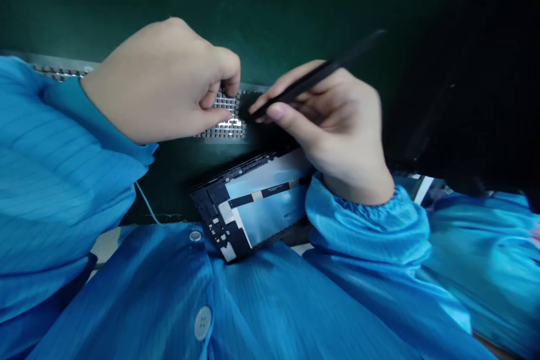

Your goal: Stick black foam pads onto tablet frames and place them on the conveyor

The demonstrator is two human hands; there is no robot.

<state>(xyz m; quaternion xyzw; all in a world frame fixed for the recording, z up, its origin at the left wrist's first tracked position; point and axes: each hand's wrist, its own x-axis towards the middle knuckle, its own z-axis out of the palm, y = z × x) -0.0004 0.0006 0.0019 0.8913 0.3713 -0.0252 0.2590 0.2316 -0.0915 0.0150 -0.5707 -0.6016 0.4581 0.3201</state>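
My left hand (172,84) is closed in a pinch over a clear sheet of small silvery square pieces (230,126). Its thumb lies on the sheet and its other fingers curl above. Between the fingers of my right hand (337,118) is a slim black pen-like tool (314,77), held like a pencil. The tool's tip points down-left, just right of the sheet; its far end is blurred. Below both hands, an opened phone-like device (270,208) lies tilted at the table edge, its bluish panel and dark strip facing up. My right wrist and sleeve cover its right end.
The dark green table (270,17) stretches out ahead. Another strip of small squares (59,72) runs out from under my left sleeve. A thin blue cord (145,202) hangs by that sleeve. At the right, a person's blue sleeve (485,253) is close by.
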